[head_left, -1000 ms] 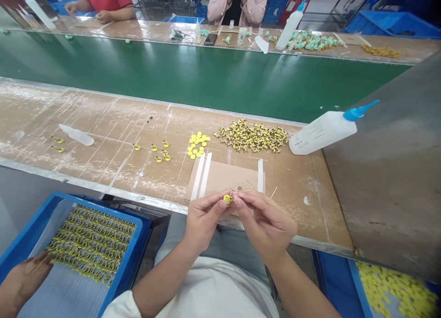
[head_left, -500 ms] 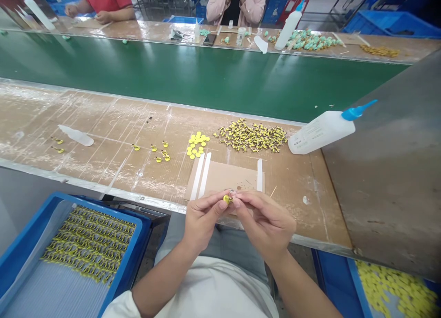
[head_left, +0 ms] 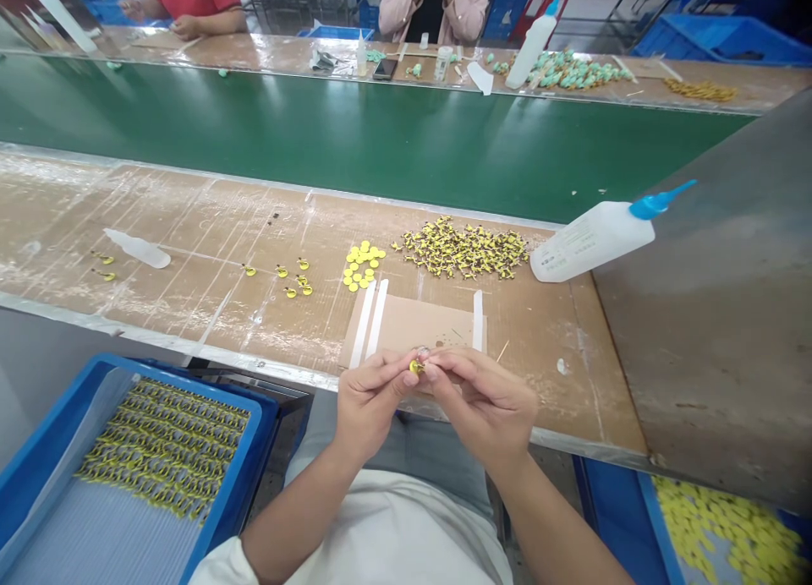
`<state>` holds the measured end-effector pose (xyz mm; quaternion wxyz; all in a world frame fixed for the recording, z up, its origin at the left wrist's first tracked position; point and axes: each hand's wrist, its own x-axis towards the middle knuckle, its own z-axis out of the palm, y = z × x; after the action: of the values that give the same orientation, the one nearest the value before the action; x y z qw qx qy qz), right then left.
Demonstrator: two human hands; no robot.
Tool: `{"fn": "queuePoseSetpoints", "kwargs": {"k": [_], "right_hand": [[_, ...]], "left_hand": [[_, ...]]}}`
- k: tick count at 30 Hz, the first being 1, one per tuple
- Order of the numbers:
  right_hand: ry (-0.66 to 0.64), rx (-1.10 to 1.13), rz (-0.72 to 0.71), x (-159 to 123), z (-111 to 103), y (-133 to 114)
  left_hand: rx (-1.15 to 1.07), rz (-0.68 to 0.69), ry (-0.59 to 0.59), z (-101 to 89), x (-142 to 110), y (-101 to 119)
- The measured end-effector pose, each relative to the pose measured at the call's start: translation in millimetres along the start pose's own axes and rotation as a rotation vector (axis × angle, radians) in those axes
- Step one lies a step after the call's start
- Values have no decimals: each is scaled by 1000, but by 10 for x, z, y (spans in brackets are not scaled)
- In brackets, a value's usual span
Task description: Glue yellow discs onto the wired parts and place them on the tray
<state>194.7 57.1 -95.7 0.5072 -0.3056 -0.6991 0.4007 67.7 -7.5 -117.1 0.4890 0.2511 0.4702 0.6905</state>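
Your left hand (head_left: pixel 370 409) and right hand (head_left: pixel 483 406) meet at lower centre of the frame, the fingertips of both closed in a pinch on a small yellow piece (head_left: pixel 415 366), just above a cardboard sheet (head_left: pixel 412 331). Beyond lie a heap of yellow-and-black parts (head_left: pixel 463 248) and loose yellow discs (head_left: pixel 363 265), with a blue-nozzled squeeze bottle (head_left: pixel 593 240) to the right.
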Motion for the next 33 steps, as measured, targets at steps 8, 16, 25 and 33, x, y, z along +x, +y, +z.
{"fn": "queuePoseSetpoints", "kwargs": {"k": [8, 16, 25, 33], "right_hand": [[-27, 1, 45, -9, 14, 47], [-35, 0, 138, -27, 122, 88], [-161, -24, 277, 5, 559, 196], [-296, 44, 270, 140, 963, 225]], "left_hand": [[56, -9, -17, -73, 6, -26], [61, -84, -5, -177, 39, 23], [87, -143, 177, -645, 86, 39], [-13, -87, 315, -965, 137, 114]]}}
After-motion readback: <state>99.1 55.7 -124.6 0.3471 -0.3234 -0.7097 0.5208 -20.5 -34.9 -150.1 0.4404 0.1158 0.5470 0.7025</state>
